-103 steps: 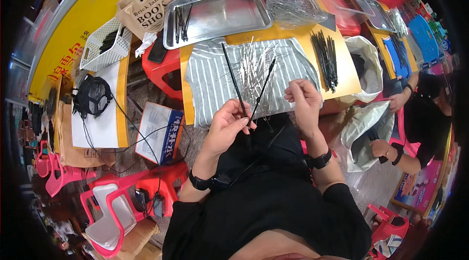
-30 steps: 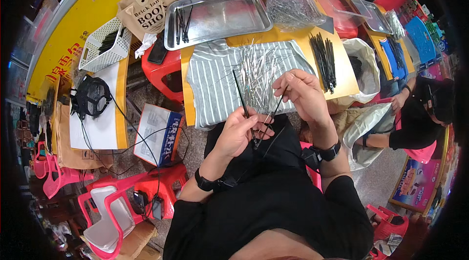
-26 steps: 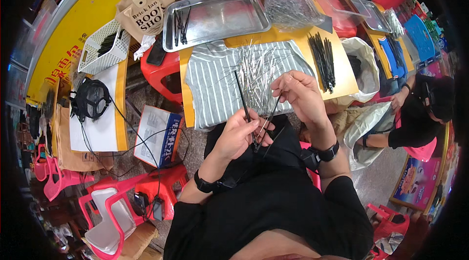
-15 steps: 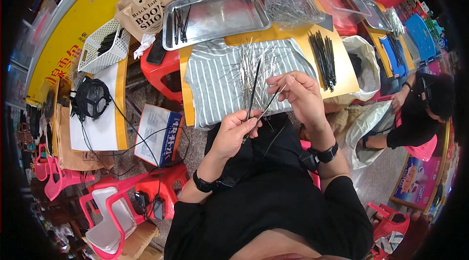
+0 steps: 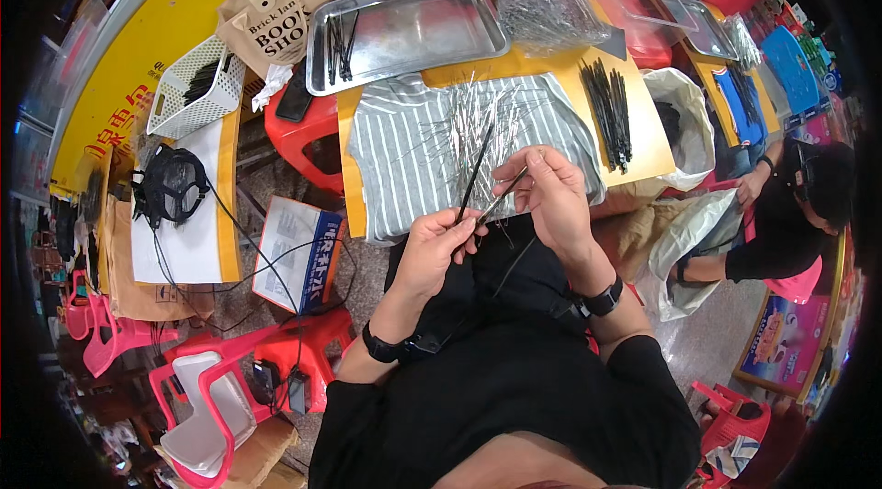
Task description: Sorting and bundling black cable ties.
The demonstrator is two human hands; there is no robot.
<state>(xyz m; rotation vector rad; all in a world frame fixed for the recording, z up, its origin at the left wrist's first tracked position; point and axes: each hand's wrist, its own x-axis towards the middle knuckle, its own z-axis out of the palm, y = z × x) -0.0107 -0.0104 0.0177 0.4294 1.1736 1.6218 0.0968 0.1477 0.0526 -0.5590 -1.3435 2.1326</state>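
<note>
Pinched between the fingers of my left hand is a thin black strip, its long end pointing up and away. My right hand is closed on the upper end of a thin strip that runs down to my left fingertips. Both hands are close together over my lap, at the table's near edge. Just beyond them, a loose pile of thin silvery strips lies on a grey and white striped cloth. A bundle of black strips lies right of the cloth.
A metal tray with a few black strips stands at the back, beside a clear plastic bag of strips. On the left are a white basket and a red stool. Another person's hand is near an open sack at right.
My right hand has come slightly down and closer to my left, its fingers more gathered on the strip. The black strip in my left hand tilts a little further right.
</note>
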